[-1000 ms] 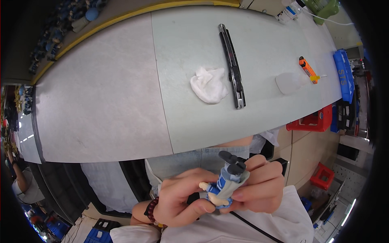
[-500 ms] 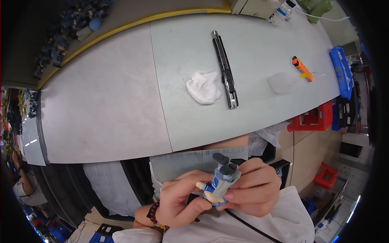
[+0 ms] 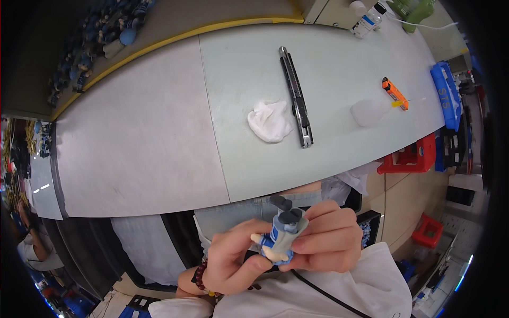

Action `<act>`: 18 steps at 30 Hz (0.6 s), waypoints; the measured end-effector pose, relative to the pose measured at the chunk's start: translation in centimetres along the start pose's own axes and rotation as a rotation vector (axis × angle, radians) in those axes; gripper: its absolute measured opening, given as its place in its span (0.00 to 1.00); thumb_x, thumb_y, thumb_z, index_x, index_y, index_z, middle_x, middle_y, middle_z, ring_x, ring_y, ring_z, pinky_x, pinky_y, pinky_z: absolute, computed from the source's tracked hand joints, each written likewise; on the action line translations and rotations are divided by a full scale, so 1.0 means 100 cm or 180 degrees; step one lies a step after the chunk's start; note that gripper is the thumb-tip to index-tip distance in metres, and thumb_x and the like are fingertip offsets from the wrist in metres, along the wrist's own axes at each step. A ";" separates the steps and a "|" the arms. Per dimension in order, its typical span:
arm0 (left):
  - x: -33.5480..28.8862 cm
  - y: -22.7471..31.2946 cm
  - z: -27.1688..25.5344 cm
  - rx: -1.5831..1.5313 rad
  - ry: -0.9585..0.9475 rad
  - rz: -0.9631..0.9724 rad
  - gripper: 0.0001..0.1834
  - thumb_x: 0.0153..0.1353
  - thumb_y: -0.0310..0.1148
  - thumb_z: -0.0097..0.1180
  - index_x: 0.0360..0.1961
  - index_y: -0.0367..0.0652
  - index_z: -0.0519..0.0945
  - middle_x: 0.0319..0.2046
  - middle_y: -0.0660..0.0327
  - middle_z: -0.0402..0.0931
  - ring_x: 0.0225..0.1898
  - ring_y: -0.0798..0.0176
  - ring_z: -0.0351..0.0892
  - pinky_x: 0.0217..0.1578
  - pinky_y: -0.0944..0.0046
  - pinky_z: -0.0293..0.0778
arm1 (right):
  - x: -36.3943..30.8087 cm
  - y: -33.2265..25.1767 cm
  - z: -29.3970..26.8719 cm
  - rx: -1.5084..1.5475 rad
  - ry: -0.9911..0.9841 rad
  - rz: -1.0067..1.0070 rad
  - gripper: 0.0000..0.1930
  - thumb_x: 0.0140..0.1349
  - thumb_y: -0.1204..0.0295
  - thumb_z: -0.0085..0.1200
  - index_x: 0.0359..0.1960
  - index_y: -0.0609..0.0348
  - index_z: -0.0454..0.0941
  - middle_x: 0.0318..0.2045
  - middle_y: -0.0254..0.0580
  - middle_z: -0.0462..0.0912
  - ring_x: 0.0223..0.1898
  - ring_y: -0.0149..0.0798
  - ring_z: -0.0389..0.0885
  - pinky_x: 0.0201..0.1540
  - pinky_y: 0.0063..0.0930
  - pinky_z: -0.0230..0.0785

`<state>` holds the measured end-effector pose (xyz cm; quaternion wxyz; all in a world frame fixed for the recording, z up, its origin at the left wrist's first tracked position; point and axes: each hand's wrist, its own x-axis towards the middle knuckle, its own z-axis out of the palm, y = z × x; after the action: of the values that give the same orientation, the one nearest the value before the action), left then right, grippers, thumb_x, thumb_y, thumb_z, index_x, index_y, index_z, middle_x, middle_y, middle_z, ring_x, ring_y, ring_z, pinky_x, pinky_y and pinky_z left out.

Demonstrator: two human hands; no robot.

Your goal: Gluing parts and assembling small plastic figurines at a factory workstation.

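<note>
In front of my body, below the table's near edge, both hands hold a small toy figurine [image 3: 283, 236] in blue and grey. It is tilted upside down, its dark grey shoes pointing up. My left hand [image 3: 233, 259] is closed on its left side, thumb near the pale arm. From the right, my right hand [image 3: 331, 238] pinches the grey part of the figurine between thumb and fingers. The fingers partly hide its lower end. Nearest on the table beyond lie a crumpled white cloth [image 3: 269, 122] and a black utility knife [image 3: 297, 98].
A translucent bottle [image 3: 366, 113] with a yellow needle tip lies beside an orange dark-ended item [image 3: 394, 93]. At the back right stands a clear bottle [image 3: 368, 22]. Many blue figurines [image 3: 87, 45] fill the yellow-edged shelf. A red crate [image 3: 411, 156] is right of the table.
My hands and the figurine have shifted slightly left in the picture, with the grip kept. The table and its things appear a little lower as the view moves.
</note>
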<state>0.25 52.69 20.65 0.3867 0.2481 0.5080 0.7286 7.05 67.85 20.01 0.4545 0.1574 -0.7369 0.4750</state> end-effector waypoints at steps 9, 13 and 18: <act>0.010 -0.001 -0.003 -0.0152 -0.0379 -0.0189 0.23 0.47 0.29 0.61 0.42 0.28 0.68 0.34 0.53 0.74 0.35 0.64 0.74 0.38 0.68 0.68 | -0.002 0.005 -0.005 0.0105 0.0021 0.0148 0.14 0.38 0.78 0.63 0.18 0.59 0.66 0.30 0.44 0.78 0.27 0.39 0.76 0.33 0.30 0.67; 0.008 -0.004 0.003 -0.0681 -0.0334 -0.0131 0.24 0.50 0.25 0.56 0.46 0.30 0.62 0.39 0.54 0.72 0.39 0.66 0.72 0.42 0.68 0.65 | -0.005 0.006 -0.003 0.0185 0.0144 0.0272 0.14 0.39 0.78 0.63 0.18 0.59 0.66 0.30 0.44 0.78 0.26 0.38 0.75 0.32 0.29 0.66; 0.008 -0.007 -0.001 -0.0917 -0.0425 -0.0050 0.24 0.52 0.23 0.52 0.48 0.32 0.58 0.42 0.55 0.68 0.42 0.66 0.70 0.46 0.68 0.62 | -0.003 0.009 0.001 0.0207 0.0197 0.0185 0.13 0.39 0.78 0.63 0.18 0.58 0.66 0.30 0.43 0.78 0.26 0.37 0.75 0.30 0.28 0.65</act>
<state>-0.10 53.41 19.94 0.4569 0.2340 0.3733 0.7728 6.60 68.18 19.23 0.4577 0.1359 -0.7109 0.5163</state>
